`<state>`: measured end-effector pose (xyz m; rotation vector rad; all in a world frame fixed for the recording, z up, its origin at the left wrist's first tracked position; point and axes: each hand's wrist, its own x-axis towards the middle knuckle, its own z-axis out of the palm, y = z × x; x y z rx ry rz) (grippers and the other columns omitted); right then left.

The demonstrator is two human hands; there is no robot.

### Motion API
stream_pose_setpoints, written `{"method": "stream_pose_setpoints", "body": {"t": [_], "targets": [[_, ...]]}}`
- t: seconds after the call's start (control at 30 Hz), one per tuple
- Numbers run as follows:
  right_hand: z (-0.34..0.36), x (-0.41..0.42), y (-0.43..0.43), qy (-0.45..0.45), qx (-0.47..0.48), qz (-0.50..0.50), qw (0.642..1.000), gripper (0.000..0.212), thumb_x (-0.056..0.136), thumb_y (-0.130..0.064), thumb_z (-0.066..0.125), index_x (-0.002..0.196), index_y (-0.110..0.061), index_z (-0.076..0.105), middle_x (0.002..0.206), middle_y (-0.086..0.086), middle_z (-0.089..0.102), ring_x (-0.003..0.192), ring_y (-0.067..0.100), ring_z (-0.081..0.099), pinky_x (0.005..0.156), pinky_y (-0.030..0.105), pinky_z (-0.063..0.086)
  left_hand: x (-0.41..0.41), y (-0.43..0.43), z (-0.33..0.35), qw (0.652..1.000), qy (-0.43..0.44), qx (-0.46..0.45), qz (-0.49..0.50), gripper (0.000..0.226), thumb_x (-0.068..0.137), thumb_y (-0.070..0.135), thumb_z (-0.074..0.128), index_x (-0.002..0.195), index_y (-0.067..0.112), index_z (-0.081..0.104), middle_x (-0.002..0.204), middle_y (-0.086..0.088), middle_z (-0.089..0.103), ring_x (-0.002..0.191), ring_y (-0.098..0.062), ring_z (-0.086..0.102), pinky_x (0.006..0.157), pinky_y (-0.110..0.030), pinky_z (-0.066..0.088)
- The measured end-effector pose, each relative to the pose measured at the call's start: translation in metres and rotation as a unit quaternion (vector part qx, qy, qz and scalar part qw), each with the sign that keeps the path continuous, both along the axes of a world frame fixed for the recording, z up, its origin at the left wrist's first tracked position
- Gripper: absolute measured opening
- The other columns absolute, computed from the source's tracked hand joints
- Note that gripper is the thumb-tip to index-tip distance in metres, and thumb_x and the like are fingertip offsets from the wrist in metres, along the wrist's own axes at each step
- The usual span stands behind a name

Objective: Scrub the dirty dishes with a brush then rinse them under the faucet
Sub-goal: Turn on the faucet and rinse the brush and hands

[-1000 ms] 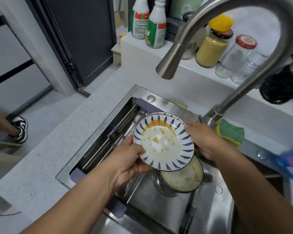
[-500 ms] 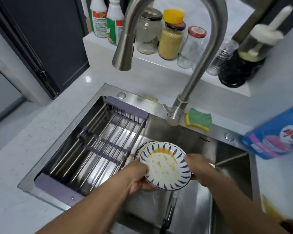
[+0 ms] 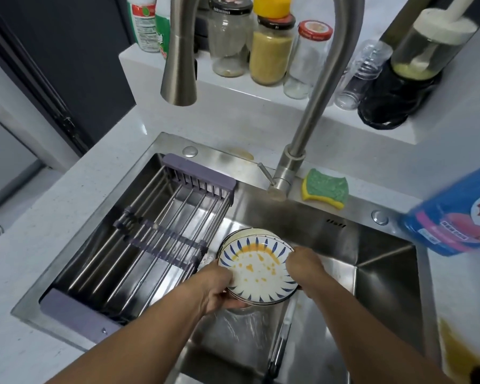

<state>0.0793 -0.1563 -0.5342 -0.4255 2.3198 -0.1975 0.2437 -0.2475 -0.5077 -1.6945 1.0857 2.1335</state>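
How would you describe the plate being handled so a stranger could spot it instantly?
Find the steel sink; right of its drying rack a stack of dishes sits in the basin. The plate is the top one, gripped at its edges by the left hand and right hand. Only it shows blue petal strokes and orange stains.

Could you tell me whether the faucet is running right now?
Off. No stream falls from the faucet spout, and the plate in the sink is smeared orange.
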Motion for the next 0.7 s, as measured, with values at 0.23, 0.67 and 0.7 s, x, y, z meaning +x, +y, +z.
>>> {"method": "stream_pose_setpoints", "body": {"t": [0.23, 0.67, 0.7], "targets": [[-0.018, -0.005, -0.007, 0.042, 0.02, 0.014, 0.999, 0.039, 0.103, -0.008, 0.038, 0.136, -0.007, 0.059, 0.143, 0.015, 0.054, 0.133, 0.032, 0.051, 0.106, 0.035, 0.042, -0.004, -0.005, -0.005, 0.999, -0.018, -0.001, -0.037, 0.037, 0.1, -0.01, 0.03, 0.092, 0.014, 0.057, 0.07, -0.009, 0.072, 0.07, -0.029, 0.069, 0.051, -0.042, 0.06], [-0.045, -0.002, -0.005, 0.093, 0.033, 0.016, 0.995, 0.041, 0.099, -0.02, 0.044, 0.139, -0.016, 0.051, 0.141, 0.01, 0.051, 0.127, 0.03, 0.048, 0.097, 0.033, 0.045, -0.004, -0.011, -0.018, 0.996, -0.017, -0.066, -0.06, 0.049, 0.094, -0.01, 0.035, 0.111, 0.03, 0.059, 0.101, -0.003, 0.07, 0.082, -0.025, 0.07, 0.062, -0.042, 0.063], [-0.045, -0.004, -0.005, 0.086, 0.036, 0.013, 0.996, 0.042, 0.1, -0.021, 0.043, 0.141, -0.015, 0.051, 0.142, 0.01, 0.05, 0.128, 0.03, 0.048, 0.098, 0.033, 0.045, -0.004, -0.011, -0.016, 0.995, -0.02, -0.069, -0.062, 0.048, 0.095, -0.01, 0.036, 0.11, 0.03, 0.057, 0.099, -0.002, 0.068, 0.081, -0.024, 0.069, 0.063, -0.04, 0.062]]}}
